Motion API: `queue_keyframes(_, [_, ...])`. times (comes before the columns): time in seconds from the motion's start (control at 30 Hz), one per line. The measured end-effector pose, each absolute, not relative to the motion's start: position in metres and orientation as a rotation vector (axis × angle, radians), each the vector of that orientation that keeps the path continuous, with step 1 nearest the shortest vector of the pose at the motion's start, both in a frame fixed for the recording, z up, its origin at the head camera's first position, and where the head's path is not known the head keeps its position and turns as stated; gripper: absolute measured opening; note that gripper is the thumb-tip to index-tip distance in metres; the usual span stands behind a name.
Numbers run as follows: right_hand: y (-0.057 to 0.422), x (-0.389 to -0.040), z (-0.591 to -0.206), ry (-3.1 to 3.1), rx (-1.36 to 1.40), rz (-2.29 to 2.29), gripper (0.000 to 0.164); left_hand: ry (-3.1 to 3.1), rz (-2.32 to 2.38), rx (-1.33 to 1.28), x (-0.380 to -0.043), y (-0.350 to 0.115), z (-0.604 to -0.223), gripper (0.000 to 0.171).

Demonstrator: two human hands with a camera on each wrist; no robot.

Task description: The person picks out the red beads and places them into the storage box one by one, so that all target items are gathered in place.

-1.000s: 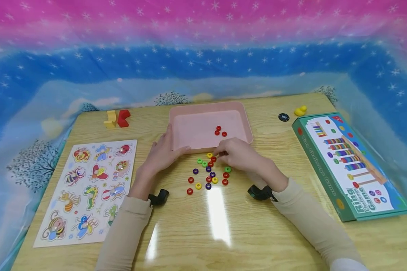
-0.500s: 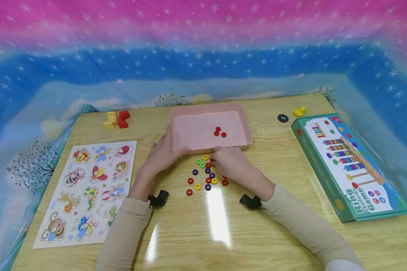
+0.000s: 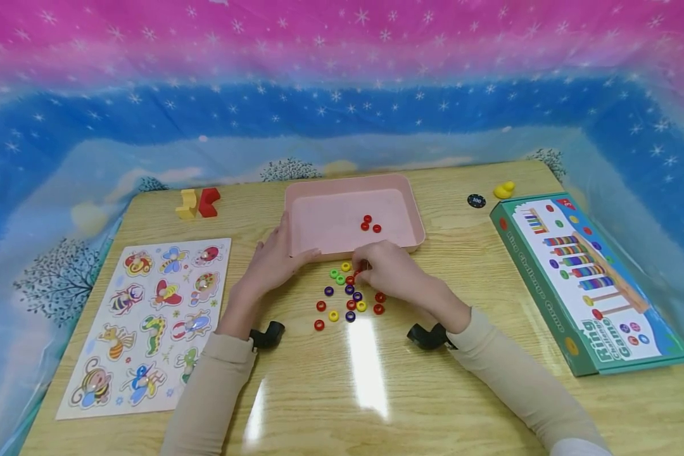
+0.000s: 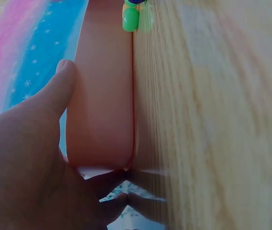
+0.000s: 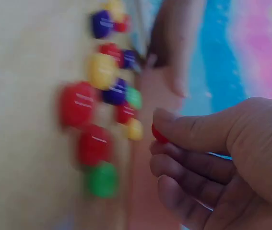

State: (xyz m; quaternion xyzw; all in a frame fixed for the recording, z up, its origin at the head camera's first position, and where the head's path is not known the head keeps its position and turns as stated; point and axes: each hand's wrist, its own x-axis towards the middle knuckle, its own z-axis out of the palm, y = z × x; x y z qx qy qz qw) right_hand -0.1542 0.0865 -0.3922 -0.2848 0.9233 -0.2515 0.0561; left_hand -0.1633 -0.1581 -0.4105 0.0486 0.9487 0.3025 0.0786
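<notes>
My right hand (image 3: 390,271) pinches a small red ring (image 5: 159,133) between thumb and forefinger, just outside the tray's front wall. The other fingers are bent below it in the right wrist view. My left hand (image 3: 270,265) rests at the front left corner of the pink tray (image 3: 325,221), its thumb along the front rim and its fingers along the left side. Three red rings (image 3: 365,226) lie in the tray. In front of it are scattered red, yellow, purple (image 3: 329,291) and green rings (image 3: 340,279). My right hand hides part of that group.
A puzzle board with insect pictures (image 3: 148,323) lies on the left. On the right is a green ring game box (image 3: 589,278). Behind that box are a yellow duck (image 3: 504,190) and a black chip (image 3: 476,201). Yellow (image 3: 187,204) and red blocks (image 3: 209,202) stand at the back left.
My right hand has moved left a little over the rings and now lifts a red one slightly between its fingertips. The left hand stays at the tray corner.
</notes>
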Motion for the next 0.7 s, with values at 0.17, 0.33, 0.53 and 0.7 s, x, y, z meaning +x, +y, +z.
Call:
queue_keyframes(0.17, [0.102, -0.179, -0.38, 2.709, -0.806, -1.081, 0.005, 2.84, 0.895, 0.139, -0.164, -0.159, -0.411, 0.109])
queue_keyframes(0.33, [0.123, -0.215, -0.386, 2.668, -0.574, -1.261, 0.01, 2.836, 0.911, 0.133, -0.165, -0.159, -0.413, 0.108])
queue_keyframes(0.53, [0.135, -0.243, -0.397, 2.728, -0.41, -1.263, 0.018, 2.835, 0.918, 0.118, -0.164, -0.159, -0.414, 0.107])
queue_keyframes(0.7, [0.129, -0.252, -0.401, 2.84, -0.52, -1.073, 0.016, 2.841, 0.906, 0.112, -0.165, -0.158, -0.414, 0.106])
